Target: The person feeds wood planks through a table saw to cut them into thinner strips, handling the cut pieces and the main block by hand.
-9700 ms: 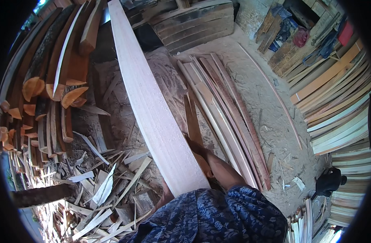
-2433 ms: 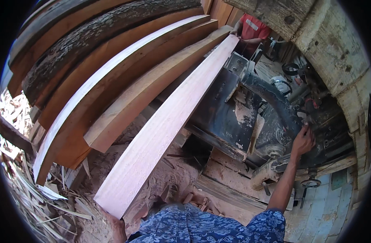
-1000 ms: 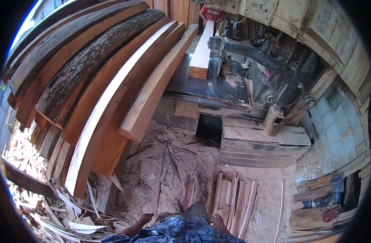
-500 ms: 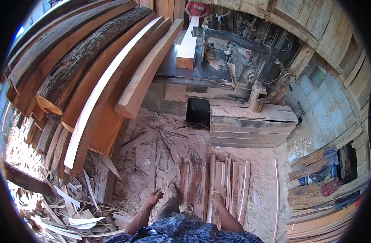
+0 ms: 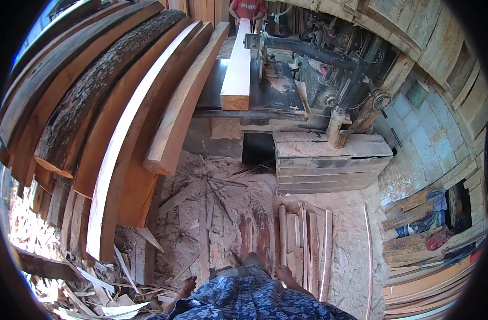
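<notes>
1. Head view, change: long pale plank (image 5: 236,64) now lies on the machine's dark counter (image 5: 207,97). About two seconds ago the left hand (image 5: 188,285) had its near end and the right hand (image 5: 285,274) was at the machine; now both hang low, well apart from it.
2. Head view, meaning: the wearer no longer carries the plank; judging by its pose, the counter takes the load. Compared with half a second ago, the near end sits closer to the wearer.
3. Head view, plank: flat, cut end facing the wearer, just inside the counter's front edge. It runs just left of the metal guide (image 5: 253,41) under the machine arm (image 5: 310,47). Far end reaches a co-worker in a red shirt (image 5: 247,7); their hold is too small to read.
4. Head view, grip: left is released, fingers loose, nothing seen in it, nearest the scrap wood (image 5: 100,292). Right is foreshortened above the slats (image 5: 325,250), partly hidden by the patterned shirt (image 5: 238,297); cannot tell whether it is clenched or loose.
5. Head view, containers: dark opening (image 5: 258,148) below the counter, inside too dark to read. Beside it, a plank-built box (image 5: 332,162), dust on top, contents hidden. Wall recess at right has blue cloth (image 5: 439,201) and a dark red cloth (image 5: 438,238) by it.
</notes>
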The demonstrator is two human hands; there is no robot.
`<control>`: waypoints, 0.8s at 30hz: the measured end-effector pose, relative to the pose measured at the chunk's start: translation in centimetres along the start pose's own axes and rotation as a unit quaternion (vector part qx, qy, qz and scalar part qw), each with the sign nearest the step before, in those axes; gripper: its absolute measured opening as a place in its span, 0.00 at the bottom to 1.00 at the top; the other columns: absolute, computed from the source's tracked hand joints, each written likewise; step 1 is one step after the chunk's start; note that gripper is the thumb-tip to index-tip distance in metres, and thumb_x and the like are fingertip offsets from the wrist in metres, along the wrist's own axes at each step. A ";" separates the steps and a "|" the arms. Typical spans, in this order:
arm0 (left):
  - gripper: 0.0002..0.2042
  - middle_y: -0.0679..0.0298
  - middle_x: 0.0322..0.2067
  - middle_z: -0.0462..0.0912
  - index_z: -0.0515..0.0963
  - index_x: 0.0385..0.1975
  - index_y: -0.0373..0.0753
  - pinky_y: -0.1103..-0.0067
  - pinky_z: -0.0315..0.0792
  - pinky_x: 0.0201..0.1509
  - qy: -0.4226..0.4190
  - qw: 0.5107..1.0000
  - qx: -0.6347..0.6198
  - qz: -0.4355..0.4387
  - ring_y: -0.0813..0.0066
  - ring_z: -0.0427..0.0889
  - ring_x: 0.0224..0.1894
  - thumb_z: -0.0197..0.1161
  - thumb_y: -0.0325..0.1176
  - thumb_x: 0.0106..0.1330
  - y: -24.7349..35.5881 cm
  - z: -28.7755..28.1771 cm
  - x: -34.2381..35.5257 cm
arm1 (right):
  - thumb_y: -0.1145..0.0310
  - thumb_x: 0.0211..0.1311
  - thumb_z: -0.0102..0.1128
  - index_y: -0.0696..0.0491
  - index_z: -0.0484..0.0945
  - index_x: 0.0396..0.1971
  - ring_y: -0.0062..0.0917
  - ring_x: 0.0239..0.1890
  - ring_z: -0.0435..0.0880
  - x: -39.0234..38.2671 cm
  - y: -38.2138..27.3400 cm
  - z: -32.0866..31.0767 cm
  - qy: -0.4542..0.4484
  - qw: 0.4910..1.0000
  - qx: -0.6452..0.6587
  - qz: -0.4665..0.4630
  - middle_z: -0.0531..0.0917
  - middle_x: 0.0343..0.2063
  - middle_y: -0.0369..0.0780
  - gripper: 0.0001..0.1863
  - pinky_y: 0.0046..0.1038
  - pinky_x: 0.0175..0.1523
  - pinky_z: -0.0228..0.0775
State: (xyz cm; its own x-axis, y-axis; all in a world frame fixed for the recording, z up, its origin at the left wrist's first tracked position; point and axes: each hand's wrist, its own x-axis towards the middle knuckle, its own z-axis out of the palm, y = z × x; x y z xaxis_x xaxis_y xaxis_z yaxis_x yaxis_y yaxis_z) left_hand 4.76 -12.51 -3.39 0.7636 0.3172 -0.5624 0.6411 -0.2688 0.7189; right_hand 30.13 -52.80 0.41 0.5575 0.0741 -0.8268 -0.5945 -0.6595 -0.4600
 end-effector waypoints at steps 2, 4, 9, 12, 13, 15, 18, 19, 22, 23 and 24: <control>0.06 0.59 0.20 0.75 0.70 0.27 0.40 0.74 0.67 0.23 0.043 0.998 0.041 0.035 0.69 0.76 0.22 0.52 0.35 0.55 -0.3 -1.6 2.9 | 0.61 0.56 0.51 0.53 0.75 0.40 0.24 0.28 0.80 2.0 -3.4 1.7 0.032 0.998 0.044 -0.012 0.79 0.27 0.40 0.15 0.31 0.31 0.72; 0.09 0.62 0.18 0.73 0.71 0.24 0.39 0.76 0.68 0.24 0.060 0.984 -0.063 -0.154 0.72 0.74 0.21 0.48 0.36 0.60 4.3 -3.7 8.2 | 0.62 0.57 0.51 0.53 0.74 0.41 0.22 0.26 0.79 5.3 -5.2 2.5 0.074 0.994 0.061 -0.061 0.79 0.26 0.40 0.15 0.29 0.29 0.71; 0.19 0.69 0.27 0.76 0.72 0.43 0.46 0.82 0.65 0.23 0.109 0.970 -0.217 -0.021 0.82 0.74 0.26 0.50 0.51 0.59 11.9 -7.2 17.7 | 0.59 0.56 0.52 0.51 0.74 0.42 0.22 0.25 0.79 20.0 -5.6 6.3 0.116 0.983 0.039 -0.140 0.79 0.29 0.39 0.16 0.27 0.27 0.69; 0.21 0.67 0.31 0.78 0.72 0.45 0.44 0.82 0.66 0.27 0.131 0.977 -0.152 -0.070 0.79 0.75 0.30 0.51 0.51 0.58 17.5 -9.0 20.5 | 0.58 0.56 0.52 0.50 0.74 0.44 0.23 0.27 0.78 12.9 -17.5 3.3 0.031 0.998 -0.003 -0.046 0.80 0.30 0.38 0.17 0.28 0.27 0.69; 0.22 0.66 0.32 0.78 0.72 0.45 0.43 0.81 0.67 0.28 0.124 0.978 -0.153 -0.073 0.78 0.76 0.31 0.51 0.52 0.58 19.3 -9.3 21.7 | 0.58 0.55 0.52 0.49 0.75 0.43 0.26 0.30 0.79 14.1 -17.8 2.3 0.028 0.997 -0.020 -0.062 0.80 0.31 0.40 0.17 0.28 0.31 0.70; 0.25 0.64 0.35 0.78 0.71 0.47 0.41 0.80 0.68 0.30 0.107 0.978 -0.156 -0.087 0.75 0.77 0.33 0.51 0.53 0.58 22.0 -9.4 23.9 | 0.57 0.53 0.52 0.48 0.76 0.42 0.31 0.35 0.80 17.4 -17.6 0.9 0.018 0.994 -0.055 -0.090 0.81 0.33 0.43 0.18 0.28 0.39 0.72; 0.28 0.59 0.35 0.78 0.70 0.48 0.34 0.78 0.69 0.37 0.096 0.978 -0.154 -0.101 0.72 0.76 0.34 0.50 0.54 0.59 26.9 -10.1 25.9 | 0.57 0.56 0.52 0.50 0.75 0.43 0.24 0.28 0.79 21.5 -20.2 -1.7 -0.025 0.994 -0.089 -0.058 0.81 0.28 0.39 0.18 0.28 0.31 0.71; 0.29 0.58 0.36 0.78 0.70 0.48 0.34 0.78 0.69 0.38 0.087 0.981 -0.143 -0.096 0.71 0.76 0.34 0.49 0.55 0.59 28.3 -10.2 27.3 | 0.56 0.56 0.51 0.50 0.75 0.43 0.24 0.28 0.79 21.7 -21.8 -2.6 0.006 0.996 -0.060 -0.071 0.81 0.28 0.39 0.18 0.27 0.31 0.71; 0.31 0.57 0.40 0.77 0.69 0.50 0.34 0.76 0.68 0.42 0.114 0.969 -0.201 -0.089 0.69 0.75 0.38 0.48 0.57 0.58 31.8 -11.4 29.8 | 0.56 0.56 0.51 0.51 0.75 0.43 0.24 0.29 0.80 20.8 -29.2 -5.1 0.052 0.991 -0.051 -0.110 0.81 0.27 0.40 0.18 0.26 0.32 0.72; 0.31 0.56 0.41 0.76 0.69 0.50 0.35 0.75 0.67 0.43 0.107 0.965 -0.218 -0.095 0.68 0.75 0.40 0.48 0.58 0.58 33.5 -11.9 31.0 | 0.57 0.56 0.51 0.51 0.75 0.43 0.24 0.29 0.80 22.3 -30.5 -5.8 0.058 0.989 -0.064 -0.119 0.81 0.28 0.40 0.18 0.26 0.32 0.72; 0.32 0.56 0.43 0.75 0.68 0.51 0.35 0.74 0.66 0.45 0.100 0.962 -0.234 -0.101 0.67 0.74 0.42 0.48 0.59 0.58 35.2 -12.5 32.0 | 0.57 0.56 0.51 0.51 0.75 0.43 0.23 0.30 0.80 23.6 -31.5 -6.5 0.063 0.987 -0.077 -0.128 0.81 0.28 0.40 0.18 0.25 0.32 0.72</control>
State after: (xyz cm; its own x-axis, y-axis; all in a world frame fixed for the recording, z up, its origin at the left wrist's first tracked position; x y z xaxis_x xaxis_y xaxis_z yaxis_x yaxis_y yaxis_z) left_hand 50.75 -0.43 9.02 0.5665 0.5017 -0.6538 0.6346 0.2405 0.7344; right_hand 65.80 -35.14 -2.46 0.7510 0.1656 -0.6392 -0.3359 -0.7376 -0.5858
